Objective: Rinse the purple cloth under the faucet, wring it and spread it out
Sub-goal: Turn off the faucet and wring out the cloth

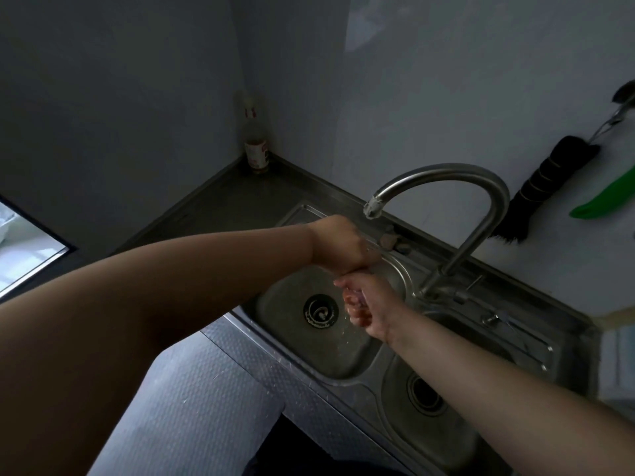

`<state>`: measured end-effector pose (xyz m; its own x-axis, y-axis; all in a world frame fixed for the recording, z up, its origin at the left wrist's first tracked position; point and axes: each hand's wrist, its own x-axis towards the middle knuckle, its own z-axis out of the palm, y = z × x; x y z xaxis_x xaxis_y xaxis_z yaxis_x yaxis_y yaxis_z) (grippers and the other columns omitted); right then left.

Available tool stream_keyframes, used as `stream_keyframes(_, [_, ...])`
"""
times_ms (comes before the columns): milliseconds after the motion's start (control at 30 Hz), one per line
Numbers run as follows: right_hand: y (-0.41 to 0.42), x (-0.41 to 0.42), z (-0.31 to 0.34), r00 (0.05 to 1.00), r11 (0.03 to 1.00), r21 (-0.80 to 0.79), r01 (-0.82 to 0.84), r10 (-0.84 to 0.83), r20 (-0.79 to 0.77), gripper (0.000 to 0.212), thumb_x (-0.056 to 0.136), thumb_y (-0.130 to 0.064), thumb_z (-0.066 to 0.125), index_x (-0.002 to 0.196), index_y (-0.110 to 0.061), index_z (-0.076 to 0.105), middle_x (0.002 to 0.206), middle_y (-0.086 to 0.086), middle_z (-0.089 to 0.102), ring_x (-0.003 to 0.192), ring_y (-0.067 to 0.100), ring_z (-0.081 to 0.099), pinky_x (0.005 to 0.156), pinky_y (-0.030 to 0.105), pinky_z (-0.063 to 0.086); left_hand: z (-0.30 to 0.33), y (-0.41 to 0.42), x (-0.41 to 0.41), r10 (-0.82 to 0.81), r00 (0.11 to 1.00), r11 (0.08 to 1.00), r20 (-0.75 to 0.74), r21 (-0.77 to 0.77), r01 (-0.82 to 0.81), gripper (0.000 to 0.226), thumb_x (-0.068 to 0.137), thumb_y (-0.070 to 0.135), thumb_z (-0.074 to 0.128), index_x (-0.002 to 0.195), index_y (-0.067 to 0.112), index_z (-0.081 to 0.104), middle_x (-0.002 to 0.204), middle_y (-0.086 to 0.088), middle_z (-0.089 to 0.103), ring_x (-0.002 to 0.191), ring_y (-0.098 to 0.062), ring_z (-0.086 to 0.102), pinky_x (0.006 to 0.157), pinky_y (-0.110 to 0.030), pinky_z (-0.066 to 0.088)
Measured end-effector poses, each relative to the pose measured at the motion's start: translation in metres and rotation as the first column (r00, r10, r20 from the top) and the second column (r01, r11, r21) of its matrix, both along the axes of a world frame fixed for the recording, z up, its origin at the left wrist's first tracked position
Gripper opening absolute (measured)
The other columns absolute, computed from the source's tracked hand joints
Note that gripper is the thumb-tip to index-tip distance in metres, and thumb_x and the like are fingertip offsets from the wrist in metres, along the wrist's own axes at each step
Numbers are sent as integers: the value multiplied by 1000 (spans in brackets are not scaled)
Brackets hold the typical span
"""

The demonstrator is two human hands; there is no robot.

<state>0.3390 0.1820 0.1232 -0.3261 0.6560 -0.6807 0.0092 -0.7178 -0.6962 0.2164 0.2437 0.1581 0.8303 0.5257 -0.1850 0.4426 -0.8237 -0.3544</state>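
Both my hands are clenched over the left basin of a steel double sink (299, 352), below the curved faucet (446, 176). My left hand (338, 243) is a fist on top, my right hand (366, 304) a fist just under it, the two touching. Only a small sliver of the purple cloth (355, 298) shows between my right fingers; the rest is hidden inside the fists. Drops of water fall from my right hand toward the drain (319, 310). No stream is visible at the spout.
A bottle (256, 146) stands in the far counter corner. A black brush (546, 194) and a green-handled tool (608, 197) hang on the wall at right. The second basin (426, 389) lies nearer me on the right. The faucet handle (474, 283) sits behind the sink.
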Motion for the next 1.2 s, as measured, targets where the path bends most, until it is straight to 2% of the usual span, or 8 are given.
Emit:
stream_keyframes(533, [-13, -11, -2, 980, 979, -160, 128, -150, -130, 33, 79, -9, 54, 53, -20, 38, 38, -7, 30, 29, 6, 22, 35, 14, 8, -14, 5, -5, -82, 997, 997, 2, 11, 82, 32, 96, 35, 40, 111, 9, 52, 93, -10, 70, 83, -34, 67, 61, -36, 43])
stream_keyframes(733, [-19, -13, -4, 979, 982, -148, 115, -137, -152, 28, 81, -10, 54, 58, -20, 41, 38, -7, 32, 28, 5, 23, 36, 15, 8, -17, -5, -13, -180, 965, 983, 192, 82, 167, 31, 78, 30, 70, 97, 9, 56, 59, -6, 64, 48, -28, 62, 42, -29, 44])
stream_keyframes(800, [-19, -12, -7, 969, 985, -139, 99, -127, -210, 21, 84, -15, 57, 65, -21, 47, 43, -6, 36, 30, 4, 26, 36, 15, 10, -20, -7, -16, -145, 958, 989, 249, 57, 135, 43, 72, 24, 75, 102, 9, 48, 69, -8, 65, 55, -29, 62, 44, -32, 48])
stream_keyframes(900, [-16, -6, -16, 959, 997, -79, 24, -46, -281, 21, 88, -44, 56, 81, -25, 53, 60, -5, 44, 39, 3, 31, 45, 19, 10, -25, -14, -25, 181, 935, 983, 305, -88, -161, 45, 75, 25, 67, 116, 13, 51, 114, -11, 56, 101, -30, 57, 70, -42, 55])
stream_keyframes(1000, [-11, 2, -20, 997, 993, 107, -49, 54, -50, 30, 92, -50, 45, 103, -23, 53, 75, -1, 53, 54, 7, 42, 52, 22, 19, -28, -25, -38, 555, 788, 812, 266, -379, -444, 50, 79, 29, 66, 125, 20, 49, 129, -8, 49, 118, -27, 47, 90, -36, 47])
stream_keyframes(1067, [-10, 4, -18, 987, 958, 270, -98, 58, 151, 29, 93, -37, 52, 118, -23, 49, 102, 2, 60, 76, 12, 58, 55, 23, 40, -26, -31, -45, 742, 659, 557, 125, -662, -502, 57, 76, 24, 74, 127, 16, 49, 124, -6, 57, 112, -24, 55, 90, -30, 43])
stream_keyframes(1133, [-7, 7, -16, 981, 904, 418, -92, 10, 195, 28, 91, -20, 60, 117, -17, 52, 114, 6, 61, 96, 20, 63, 65, 19, 51, -23, -36, -56, 837, 546, 275, -15, -852, -445, 56, 76, 21, 76, 126, 14, 52, 116, -8, 64, 100, -21, 60, 89, -32, 49])
stream_keyframes(1200, [-2, 10, -11, 969, 815, 571, -101, -50, 243, 21, 88, -11, 62, 108, -15, 57, 106, 2, 63, 101, 17, 62, 69, 7, 50, -20, -43, -66, 891, 448, 63, -74, -957, -283, 40, 85, 26, 68, 121, 18, 53, 102, -6, 66, 87, -19, 62, 75, -30, 54])
